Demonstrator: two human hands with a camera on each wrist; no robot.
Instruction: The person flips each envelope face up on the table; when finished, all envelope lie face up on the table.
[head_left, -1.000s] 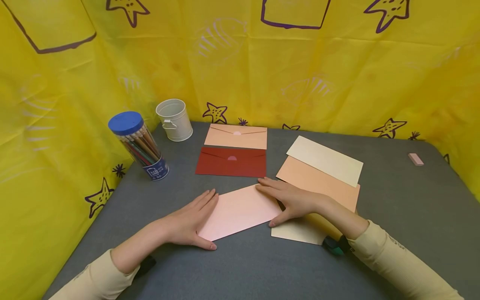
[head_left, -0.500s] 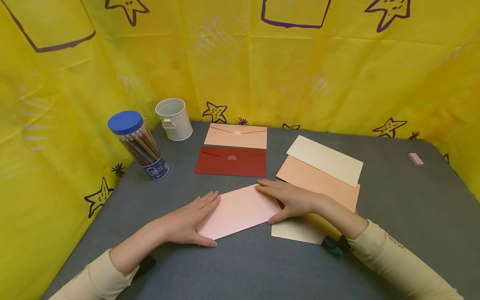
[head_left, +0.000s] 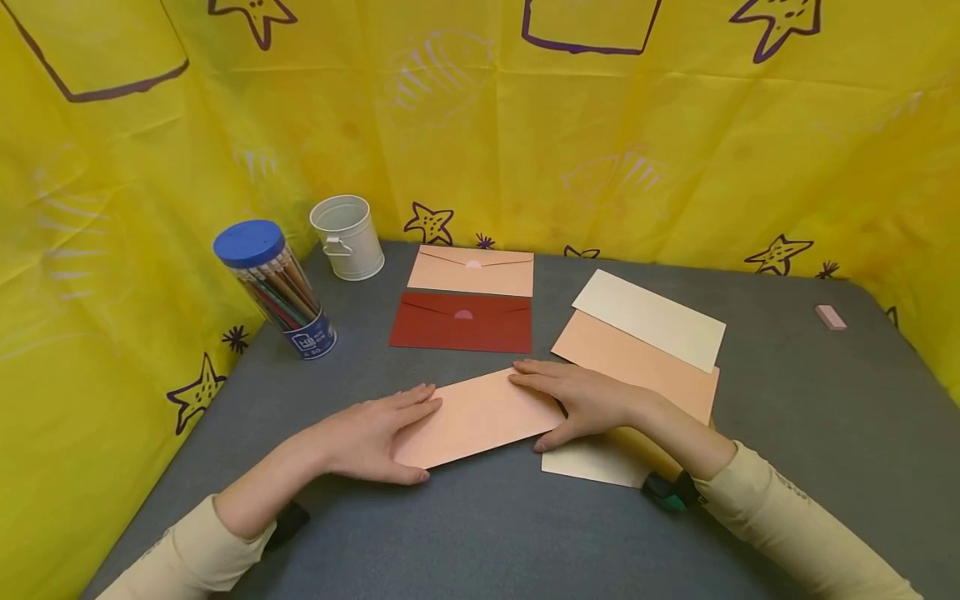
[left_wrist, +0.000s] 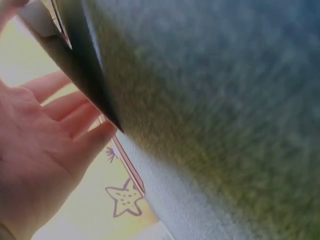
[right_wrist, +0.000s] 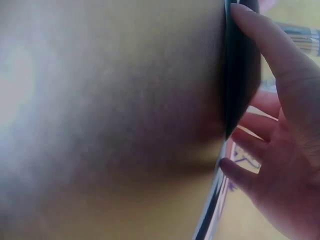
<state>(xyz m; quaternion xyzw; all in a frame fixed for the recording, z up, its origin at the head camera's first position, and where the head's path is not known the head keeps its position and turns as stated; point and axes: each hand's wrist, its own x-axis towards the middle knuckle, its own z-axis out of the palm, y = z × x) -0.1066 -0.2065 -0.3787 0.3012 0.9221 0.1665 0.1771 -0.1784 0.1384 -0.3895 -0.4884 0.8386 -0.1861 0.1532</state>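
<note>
A peach-pink envelope [head_left: 480, 414], plain side up, is held between both hands at the front middle. My left hand [head_left: 367, 437] grips its left end, thumb at the near edge and fingers over the far side. At the right end, my right hand [head_left: 588, 400] holds it likewise between thumb and fingertips. The wrist views show a dark gap under the envelope [left_wrist: 80, 70], its near edge raised off the table. Under my right forearm lie a peach envelope [head_left: 637, 358] and a cream one [head_left: 600, 460], partly hidden; another cream envelope [head_left: 651, 318] overlaps the peach one.
Behind the hands lie a red envelope [head_left: 461, 323] and a peach envelope [head_left: 472, 272], flaps up with round seals. A blue-lidded pencil tub [head_left: 277, 287] and a white metal bucket [head_left: 348, 240] stand at left. A pink eraser [head_left: 830, 317] lies far right; yellow cloth [head_left: 480, 125] hangs behind.
The envelope's near edge has shifted slightly away from me and its surface looks narrower and more peach. My left thumb moved up with it, fingers spreading. The right hand barely moved.
</note>
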